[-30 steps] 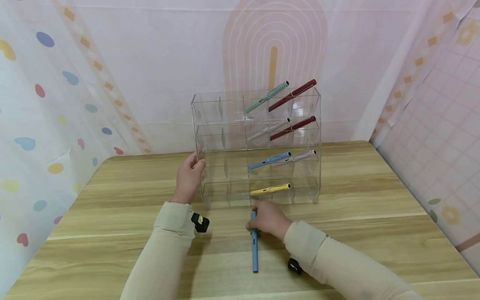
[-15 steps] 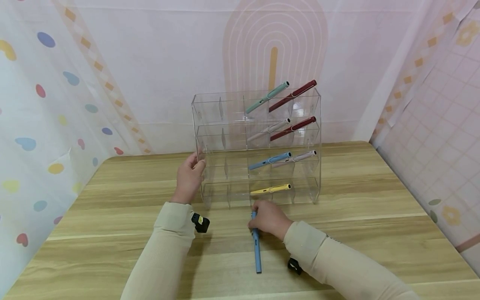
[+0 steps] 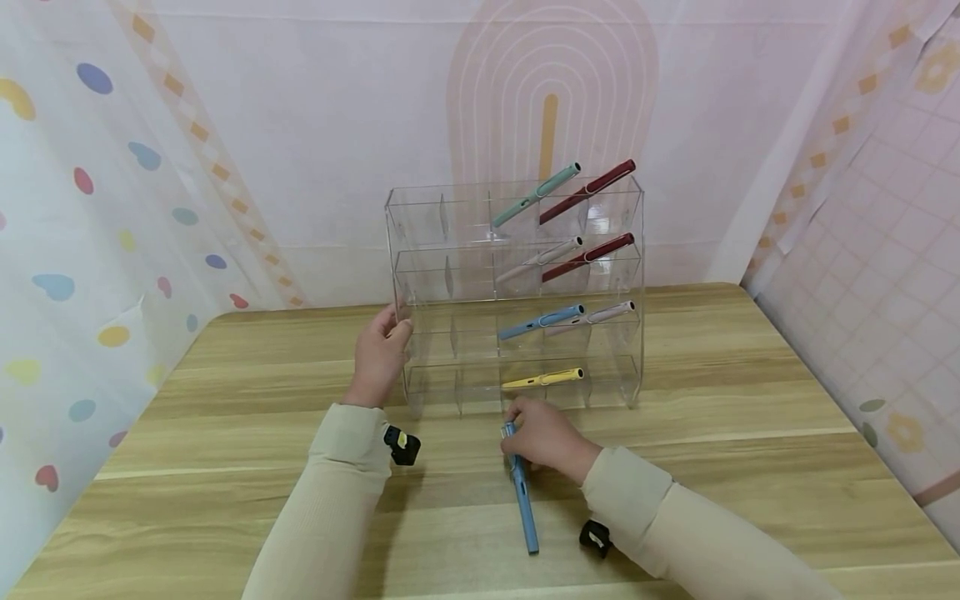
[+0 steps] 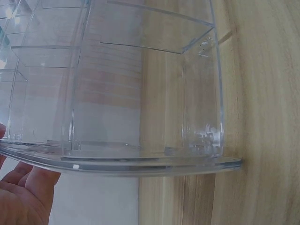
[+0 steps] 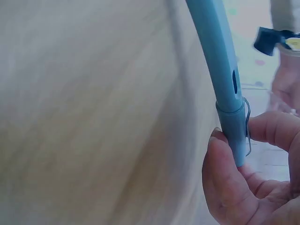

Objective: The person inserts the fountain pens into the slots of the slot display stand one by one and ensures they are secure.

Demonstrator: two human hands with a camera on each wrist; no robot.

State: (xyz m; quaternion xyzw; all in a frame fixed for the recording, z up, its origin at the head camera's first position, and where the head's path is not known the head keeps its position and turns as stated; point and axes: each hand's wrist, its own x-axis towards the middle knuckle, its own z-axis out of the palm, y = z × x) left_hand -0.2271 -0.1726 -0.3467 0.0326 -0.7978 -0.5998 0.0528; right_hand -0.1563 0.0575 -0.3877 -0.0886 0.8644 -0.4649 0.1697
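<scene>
A clear acrylic pen rack (image 3: pixel 450 298) with tiers of compartments stands on the table. My left hand (image 3: pixel 378 358) grips its left side panel (image 4: pixel 154 165), thumb on the inner face and fingers outside. My right hand (image 3: pixel 551 437) pinches the cap of a blue fountain pen (image 3: pixel 527 521) by its clip, in front of the rack. In the right wrist view, thumb and fingers hold the pen's cap (image 5: pixel 233 129), and the barrel points away from the hand. Several pens rest slanted in the rack's right half, among them a yellow pen (image 3: pixel 543 379) on the lowest tier.
Other pens in the rack are another blue pen (image 3: pixel 540 322), a green pen (image 3: pixel 536 195), two dark red pens and two pale ones. The rack's left columns show no pens. A patterned curtain (image 3: pixel 330 150) hangs behind the wooden table (image 3: pixel 247 392).
The blue pen in my right hand has turned, its barrel end swinging rightward and slightly nearer. The right wrist has shifted a little right. My left hand stays on the rack.
</scene>
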